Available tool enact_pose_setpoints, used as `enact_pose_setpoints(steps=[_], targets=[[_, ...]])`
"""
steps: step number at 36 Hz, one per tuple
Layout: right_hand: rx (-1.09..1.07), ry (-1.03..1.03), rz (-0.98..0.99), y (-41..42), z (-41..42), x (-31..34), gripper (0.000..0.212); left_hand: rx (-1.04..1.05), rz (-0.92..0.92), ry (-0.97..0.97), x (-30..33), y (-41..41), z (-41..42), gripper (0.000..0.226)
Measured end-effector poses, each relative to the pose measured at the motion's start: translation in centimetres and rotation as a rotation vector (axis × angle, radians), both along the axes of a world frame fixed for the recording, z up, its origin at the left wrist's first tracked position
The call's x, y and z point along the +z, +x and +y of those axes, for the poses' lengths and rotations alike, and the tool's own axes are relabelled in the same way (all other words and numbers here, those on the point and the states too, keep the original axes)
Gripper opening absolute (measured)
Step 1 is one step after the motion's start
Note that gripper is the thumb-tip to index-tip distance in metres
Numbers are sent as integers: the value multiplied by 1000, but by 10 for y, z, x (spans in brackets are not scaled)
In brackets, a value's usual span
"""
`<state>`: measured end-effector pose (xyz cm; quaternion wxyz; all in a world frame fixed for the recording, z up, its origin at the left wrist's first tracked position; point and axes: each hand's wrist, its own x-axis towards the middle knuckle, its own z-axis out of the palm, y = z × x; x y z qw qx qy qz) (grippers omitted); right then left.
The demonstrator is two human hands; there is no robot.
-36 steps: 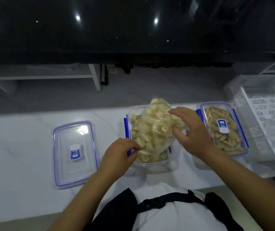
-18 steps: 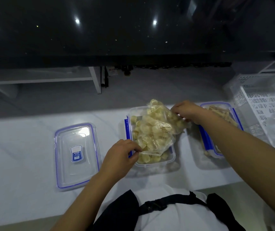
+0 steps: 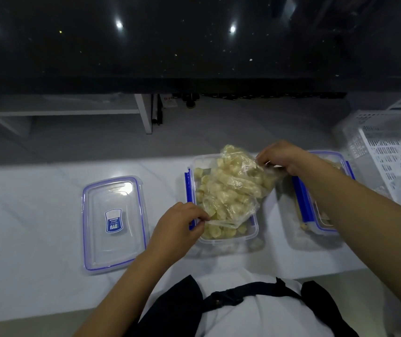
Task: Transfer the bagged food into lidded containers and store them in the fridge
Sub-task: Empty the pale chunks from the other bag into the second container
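- Emptying step in hand, by the look of it: clear plastic bag of pale yellow food pieces lying across the open container, with loose pieces already in the container's near end.
- Left hand at the container's near-left corner, grip pinching a drawn-out edge of the bag between thumb and fingertips.
- Right hand at the container's far-right corner, grip curled round the bag's other end, holding it a little above the rim.
- Loose lid lying flat on the white surface well to the left of the container, label up.
- Second container just right of the open container, lid on, partly hidden by the right forearm; contents hard to make out.
- White perforated basket farther right of the open container, at the surface's edge.
- Next move, as a judgement: tip or shake the bag so the remaining pieces drop inside the rim, keeping the mouth low; then pull the empty bag clear and fetch the lid.
- Fridge not in view.
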<state>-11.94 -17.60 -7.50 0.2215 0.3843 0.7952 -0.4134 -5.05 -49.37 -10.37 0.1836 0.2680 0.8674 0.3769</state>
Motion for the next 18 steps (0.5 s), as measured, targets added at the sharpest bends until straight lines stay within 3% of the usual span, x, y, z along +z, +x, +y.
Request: enact_pose_setpoints(steps=[4,12,18], targets=[[-25,-44,213,13,0,24,0,33,22,48,2,3,-1,15],[30,-405,425,37,-3,83,7,138,22,134,2,10,-1,17],[87,-400,525,43,-15,104,6,208,74,128,1,10,0,18]])
